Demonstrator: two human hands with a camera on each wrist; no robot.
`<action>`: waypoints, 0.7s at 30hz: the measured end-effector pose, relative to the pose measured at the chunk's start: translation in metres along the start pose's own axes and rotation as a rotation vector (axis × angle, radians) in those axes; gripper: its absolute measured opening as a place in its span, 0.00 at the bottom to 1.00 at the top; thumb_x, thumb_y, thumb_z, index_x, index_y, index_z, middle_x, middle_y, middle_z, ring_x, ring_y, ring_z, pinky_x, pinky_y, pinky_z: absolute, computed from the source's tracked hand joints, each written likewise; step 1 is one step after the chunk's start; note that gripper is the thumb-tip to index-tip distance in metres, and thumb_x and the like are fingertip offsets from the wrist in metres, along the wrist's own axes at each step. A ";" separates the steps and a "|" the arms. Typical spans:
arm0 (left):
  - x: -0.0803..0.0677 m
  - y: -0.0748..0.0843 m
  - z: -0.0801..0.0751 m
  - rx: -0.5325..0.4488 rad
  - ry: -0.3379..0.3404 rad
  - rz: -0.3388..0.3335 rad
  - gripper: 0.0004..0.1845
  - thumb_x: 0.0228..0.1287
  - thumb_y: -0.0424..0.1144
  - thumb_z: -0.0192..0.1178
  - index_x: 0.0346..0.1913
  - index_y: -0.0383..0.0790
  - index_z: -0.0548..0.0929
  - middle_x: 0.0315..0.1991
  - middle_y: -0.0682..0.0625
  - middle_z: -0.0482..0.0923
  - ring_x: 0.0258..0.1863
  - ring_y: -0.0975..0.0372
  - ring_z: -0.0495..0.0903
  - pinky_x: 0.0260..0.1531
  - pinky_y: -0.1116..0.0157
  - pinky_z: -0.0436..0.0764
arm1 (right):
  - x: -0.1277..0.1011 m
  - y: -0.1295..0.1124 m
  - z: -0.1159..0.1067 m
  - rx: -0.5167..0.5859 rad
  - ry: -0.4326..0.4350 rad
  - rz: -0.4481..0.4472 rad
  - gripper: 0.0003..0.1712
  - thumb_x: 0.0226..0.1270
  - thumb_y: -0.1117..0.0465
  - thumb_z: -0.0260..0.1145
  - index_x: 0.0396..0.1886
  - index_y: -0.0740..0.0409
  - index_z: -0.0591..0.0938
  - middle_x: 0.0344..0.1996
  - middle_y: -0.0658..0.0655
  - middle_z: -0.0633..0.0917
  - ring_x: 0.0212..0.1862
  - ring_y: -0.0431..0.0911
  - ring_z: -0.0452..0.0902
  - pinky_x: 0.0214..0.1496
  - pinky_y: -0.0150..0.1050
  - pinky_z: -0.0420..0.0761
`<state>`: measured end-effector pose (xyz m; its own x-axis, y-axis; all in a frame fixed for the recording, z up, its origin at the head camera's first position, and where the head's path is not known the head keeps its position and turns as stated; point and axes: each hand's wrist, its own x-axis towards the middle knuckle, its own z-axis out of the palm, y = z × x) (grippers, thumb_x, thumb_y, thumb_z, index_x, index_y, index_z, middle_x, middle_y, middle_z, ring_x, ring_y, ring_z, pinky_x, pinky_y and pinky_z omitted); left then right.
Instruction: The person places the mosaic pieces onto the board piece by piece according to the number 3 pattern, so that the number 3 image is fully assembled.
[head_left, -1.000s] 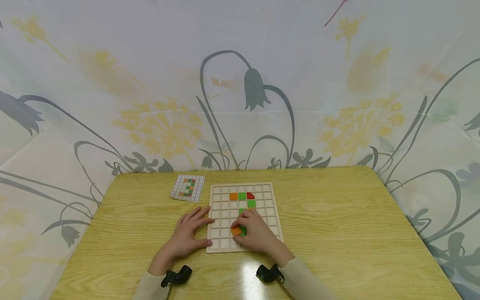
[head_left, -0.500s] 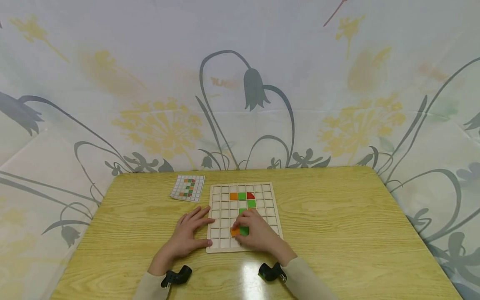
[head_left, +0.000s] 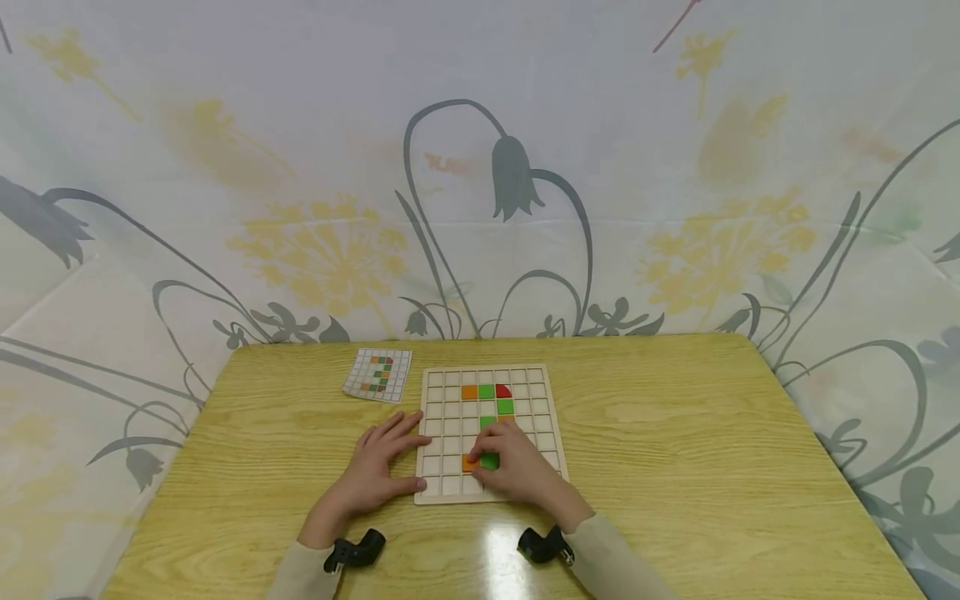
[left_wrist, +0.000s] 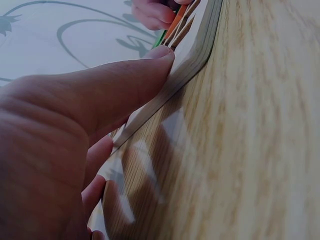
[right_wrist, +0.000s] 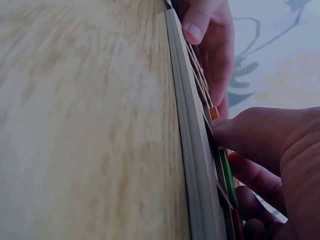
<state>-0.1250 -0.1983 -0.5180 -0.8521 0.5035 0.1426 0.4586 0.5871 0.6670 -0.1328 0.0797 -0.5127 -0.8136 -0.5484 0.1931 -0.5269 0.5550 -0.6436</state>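
A person's right hand [head_left: 517, 471] rests on the pale wooden grid board [head_left: 486, 433], its fingers curled down onto a square orange tile [head_left: 470, 463] and a square green tile [head_left: 490, 460] that sit side by side in the board's lower rows; whether the fingertips pinch the tiles or only press on them cannot be told. In the right wrist view the thumb [right_wrist: 250, 135] lies on the board's top face above the orange and green tile edges. The left hand [head_left: 375, 471] lies flat at 9 o'clock from the right one, fingers spread and straight, their tips on the board's left rim; the left wrist view shows its thumb [left_wrist: 115, 90] pressed against the board's near edge and holding nothing. Toward 12 o'clock on the board, an orange square tile [head_left: 468, 392], a green square tile [head_left: 486, 391] and a red quarter-round tile [head_left: 502, 391] fill one row, with another green square [head_left: 505, 407] just below and a further green square [head_left: 487, 422] beneath that. At 11 o'clock from the board, apart from it, a small printed pattern card [head_left: 377, 375] lies on the yellow wood-grain counter [head_left: 675, 450]. A black wrist mount [head_left: 352, 552] shows at each cream sleeve. A white cloth with grey and yellow flowers [head_left: 510, 183] hangs behind the counter.
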 end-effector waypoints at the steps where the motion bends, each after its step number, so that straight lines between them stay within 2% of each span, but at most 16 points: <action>1: 0.000 0.000 0.000 -0.002 -0.001 -0.002 0.29 0.58 0.49 0.72 0.63 0.45 0.81 0.76 0.43 0.59 0.75 0.41 0.49 0.63 0.31 0.43 | 0.000 0.000 0.000 0.005 -0.001 0.001 0.03 0.60 0.61 0.74 0.32 0.47 0.88 0.39 0.43 0.81 0.51 0.45 0.72 0.55 0.48 0.74; 8: 0.000 0.001 0.001 -0.004 0.005 -0.007 0.29 0.59 0.49 0.71 0.63 0.46 0.81 0.76 0.43 0.58 0.75 0.40 0.49 0.63 0.31 0.42 | -0.001 0.000 -0.002 0.015 -0.017 -0.010 0.03 0.61 0.61 0.74 0.34 0.49 0.89 0.40 0.44 0.80 0.51 0.45 0.72 0.56 0.47 0.73; 11: 0.001 0.000 0.002 -0.001 0.009 0.004 0.29 0.59 0.50 0.71 0.63 0.46 0.81 0.76 0.43 0.59 0.75 0.41 0.50 0.63 0.31 0.43 | -0.002 0.002 -0.005 0.019 -0.003 -0.011 0.04 0.61 0.61 0.74 0.35 0.48 0.89 0.41 0.43 0.80 0.49 0.44 0.73 0.53 0.45 0.74; 17: 0.003 -0.002 0.002 -0.013 0.029 0.026 0.27 0.59 0.46 0.72 0.62 0.43 0.81 0.75 0.41 0.61 0.74 0.40 0.51 0.63 0.32 0.46 | -0.006 0.011 -0.014 0.136 0.077 0.040 0.07 0.63 0.65 0.72 0.41 0.52 0.88 0.42 0.45 0.82 0.41 0.44 0.75 0.41 0.37 0.77; 21: 0.003 -0.002 0.000 -0.047 0.057 0.025 0.25 0.60 0.40 0.71 0.60 0.40 0.82 0.72 0.39 0.65 0.72 0.39 0.56 0.64 0.34 0.52 | -0.012 0.017 -0.027 0.162 0.146 0.031 0.09 0.62 0.67 0.71 0.42 0.57 0.88 0.43 0.48 0.84 0.41 0.48 0.79 0.42 0.39 0.78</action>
<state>-0.1282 -0.1982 -0.5194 -0.8539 0.4804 0.2003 0.4690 0.5433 0.6963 -0.1386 0.1121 -0.5061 -0.8619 -0.4298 0.2691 -0.4644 0.4561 -0.7591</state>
